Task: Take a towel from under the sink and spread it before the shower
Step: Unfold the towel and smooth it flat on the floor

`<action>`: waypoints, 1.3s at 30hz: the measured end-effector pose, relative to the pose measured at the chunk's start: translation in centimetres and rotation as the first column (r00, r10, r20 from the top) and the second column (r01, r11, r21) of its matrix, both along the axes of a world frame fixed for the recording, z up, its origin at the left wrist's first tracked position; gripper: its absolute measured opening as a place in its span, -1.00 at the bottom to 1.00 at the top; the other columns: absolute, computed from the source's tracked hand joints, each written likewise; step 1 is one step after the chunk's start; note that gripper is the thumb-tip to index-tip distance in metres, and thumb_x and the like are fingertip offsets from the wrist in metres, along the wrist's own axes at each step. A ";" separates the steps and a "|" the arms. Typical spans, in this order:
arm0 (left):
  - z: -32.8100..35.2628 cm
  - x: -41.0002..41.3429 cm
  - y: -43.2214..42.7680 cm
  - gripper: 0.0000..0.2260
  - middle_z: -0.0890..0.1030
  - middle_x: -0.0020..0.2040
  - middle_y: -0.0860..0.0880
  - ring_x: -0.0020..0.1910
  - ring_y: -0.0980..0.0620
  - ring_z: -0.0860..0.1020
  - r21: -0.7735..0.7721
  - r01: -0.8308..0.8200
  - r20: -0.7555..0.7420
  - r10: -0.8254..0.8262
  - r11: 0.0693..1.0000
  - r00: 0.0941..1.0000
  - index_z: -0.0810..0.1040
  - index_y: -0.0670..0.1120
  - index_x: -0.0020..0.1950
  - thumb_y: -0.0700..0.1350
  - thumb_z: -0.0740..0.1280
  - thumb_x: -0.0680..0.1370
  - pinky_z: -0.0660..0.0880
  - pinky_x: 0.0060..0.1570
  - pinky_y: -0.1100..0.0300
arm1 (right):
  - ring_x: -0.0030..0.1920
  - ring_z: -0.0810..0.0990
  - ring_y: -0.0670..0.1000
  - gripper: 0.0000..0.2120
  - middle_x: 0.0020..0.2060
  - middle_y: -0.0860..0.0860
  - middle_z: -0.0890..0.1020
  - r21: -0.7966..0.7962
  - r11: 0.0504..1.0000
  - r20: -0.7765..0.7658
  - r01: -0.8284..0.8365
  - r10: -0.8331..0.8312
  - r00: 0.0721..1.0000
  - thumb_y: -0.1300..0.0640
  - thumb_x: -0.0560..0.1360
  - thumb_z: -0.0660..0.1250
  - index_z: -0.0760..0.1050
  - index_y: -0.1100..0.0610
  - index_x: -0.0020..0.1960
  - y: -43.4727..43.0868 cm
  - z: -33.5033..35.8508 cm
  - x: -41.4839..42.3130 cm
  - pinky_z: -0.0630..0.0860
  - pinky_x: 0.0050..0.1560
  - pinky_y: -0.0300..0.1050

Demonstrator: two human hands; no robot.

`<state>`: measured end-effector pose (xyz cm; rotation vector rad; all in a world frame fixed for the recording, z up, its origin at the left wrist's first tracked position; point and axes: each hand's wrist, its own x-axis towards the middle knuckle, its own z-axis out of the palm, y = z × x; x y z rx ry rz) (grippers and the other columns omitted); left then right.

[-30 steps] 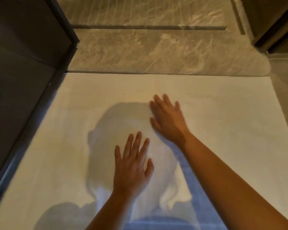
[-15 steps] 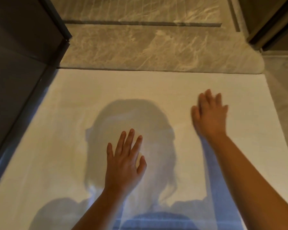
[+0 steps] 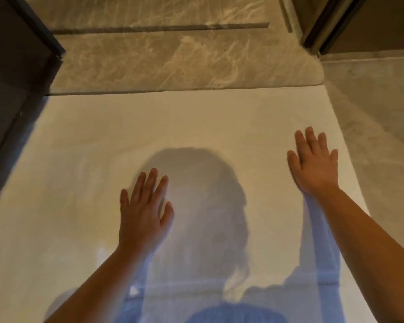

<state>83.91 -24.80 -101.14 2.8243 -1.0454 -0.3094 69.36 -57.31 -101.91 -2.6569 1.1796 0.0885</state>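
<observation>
A white towel point(image 3: 196, 122) lies flat on the floor, its far edge along the marble shower threshold point(image 3: 173, 64). My left hand point(image 3: 145, 210) rests palm down on the towel's middle, fingers straight and spread. My right hand point(image 3: 314, 164) lies flat near the towel's right edge, fingers straight. My shadow falls across the towel between the hands.
A dark glass panel with a black frame point(image 3: 21, 66) stands along the left side of the towel. Grey marble floor point(image 3: 378, 136) runs to the right. A dark door frame point(image 3: 324, 26) stands at the top right. A drain slot point(image 3: 161, 29) crosses the shower floor.
My right hand has slid rightward across the towel from the middle to near its right edge. The left hand has stayed in about the same place.
</observation>
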 end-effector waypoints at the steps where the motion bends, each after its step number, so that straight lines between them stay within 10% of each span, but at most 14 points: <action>1: 0.2 -0.1 0.0 -0.47 0.25 0.47 -0.11 0.45 -0.12 0.18 -0.002 -0.008 -0.007 0.008 1.000 1.000 0.32 -0.05 0.39 0.05 -0.03 0.46 0.20 0.28 -0.28 | 0.49 -0.10 0.13 -0.49 0.52 0.04 0.01 0.002 1.000 0.008 0.022 -0.022 1.000 -0.05 0.57 -0.01 0.00 0.04 0.48 0.1 0.1 -0.4 -0.06 0.41 0.29; 13: 0.6 -3.9 -6.2 -0.53 0.37 0.40 -0.15 0.37 -0.12 0.34 -0.094 0.027 -0.047 -0.031 0.995 0.998 0.42 -0.11 0.32 -0.03 0.10 0.44 0.33 0.26 -0.11 | 0.49 -0.06 0.12 -0.51 0.51 0.05 0.07 0.049 0.937 0.167 -0.345 0.333 0.928 0.00 0.56 0.08 0.10 0.06 0.45 6.9 -0.6 10.8 -0.09 0.41 0.26; 25: 0.2 -3.2 -6.7 -0.53 0.44 0.35 -0.14 0.32 -0.10 0.41 -0.077 0.035 -0.058 -0.039 0.996 0.998 0.49 -0.08 0.25 0.00 0.15 0.38 0.41 0.17 -0.09 | 0.49 -0.14 0.18 -0.45 0.52 0.07 -0.05 0.034 0.986 0.006 0.164 -0.164 0.986 -0.09 0.57 -0.02 -0.02 0.10 0.48 -3.5 0.2 10.5 -0.13 0.39 0.35; 31: -0.2 -3.1 -6.6 -0.53 0.42 0.37 -0.11 0.34 -0.08 0.37 -0.069 0.023 -0.051 -0.027 0.997 0.998 0.48 -0.06 0.26 0.02 0.14 0.38 0.40 0.18 -0.09 | 0.50 -0.10 0.09 -0.48 0.51 -0.01 0.04 0.060 0.929 0.081 -0.366 0.361 0.929 -0.05 0.56 0.08 0.05 0.02 0.47 0.7 0.3 15.4 -0.09 0.38 0.34; 39: -0.1 -3.2 -6.5 -0.53 0.43 0.37 -0.11 0.33 -0.08 0.40 -0.083 0.024 -0.024 -0.026 0.996 0.999 0.48 -0.06 0.26 0.02 0.12 0.39 0.40 0.19 -0.07 | 0.49 -0.17 0.12 -0.44 0.52 0.00 -0.08 0.046 0.994 0.002 0.101 -0.102 0.995 -0.16 0.56 -0.04 -0.05 0.01 0.49 -5.6 -0.1 7.5 -0.14 0.38 0.40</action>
